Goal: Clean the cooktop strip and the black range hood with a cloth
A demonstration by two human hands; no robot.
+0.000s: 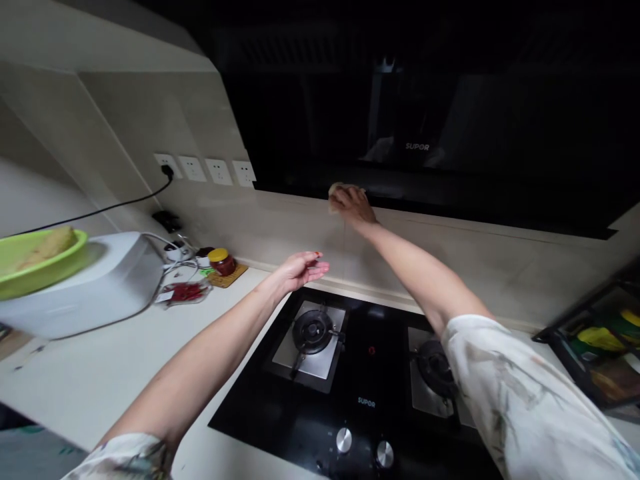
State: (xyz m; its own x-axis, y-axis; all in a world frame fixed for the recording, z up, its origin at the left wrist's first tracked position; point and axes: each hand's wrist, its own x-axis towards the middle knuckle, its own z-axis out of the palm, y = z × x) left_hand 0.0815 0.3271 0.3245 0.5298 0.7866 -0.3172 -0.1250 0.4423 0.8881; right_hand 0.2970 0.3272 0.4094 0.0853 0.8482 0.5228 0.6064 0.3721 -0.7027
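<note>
Kitchen backsplash (pixel 300 227) under SUPOR hood (pixel 417 146), right hand (pixel 351 202) clutching pale cloth (pixel 334 192), left hand (pixel 300 269) open above SUPOR hob (pixel 367 401)

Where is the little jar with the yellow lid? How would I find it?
Start at the black stove and look left along the white counter to the back wall. The jar stands there on a small brown mat, just right of the tangle of white cables. It is the only thing with a yellow lid and red filling.
</note>
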